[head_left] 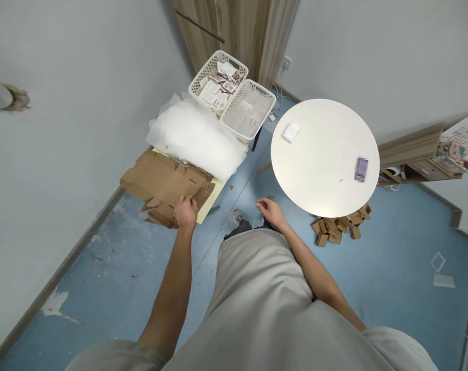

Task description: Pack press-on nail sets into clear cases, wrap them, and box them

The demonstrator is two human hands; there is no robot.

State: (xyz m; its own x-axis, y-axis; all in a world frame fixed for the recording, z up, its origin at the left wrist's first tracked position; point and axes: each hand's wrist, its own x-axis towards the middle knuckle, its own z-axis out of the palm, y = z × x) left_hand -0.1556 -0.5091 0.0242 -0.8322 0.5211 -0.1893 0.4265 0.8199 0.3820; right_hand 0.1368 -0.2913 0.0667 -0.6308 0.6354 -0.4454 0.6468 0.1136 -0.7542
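Observation:
My left hand [185, 211] is at the near right part of a stack of flattened cardboard boxes [160, 178], its fingers bent closed on the top box. Slots and flaps show along the box edges. Over the floor in front of my body hangs my right hand [270, 211], fingers loosely bent and slightly apart, with nothing visible in it. Behind the cardboard lies a thick pile of white translucent sheets [199, 136], on the same yellow-topped table [213, 203].
A white basket [197, 85] holds printed packets; a second basket [253, 136] holds clear items. On the round white table [319, 154] lie a small white packet [290, 132] and a blurred purple item [361, 169]. Small cardboard boxes [334, 234] lie heaped on the floor beside it.

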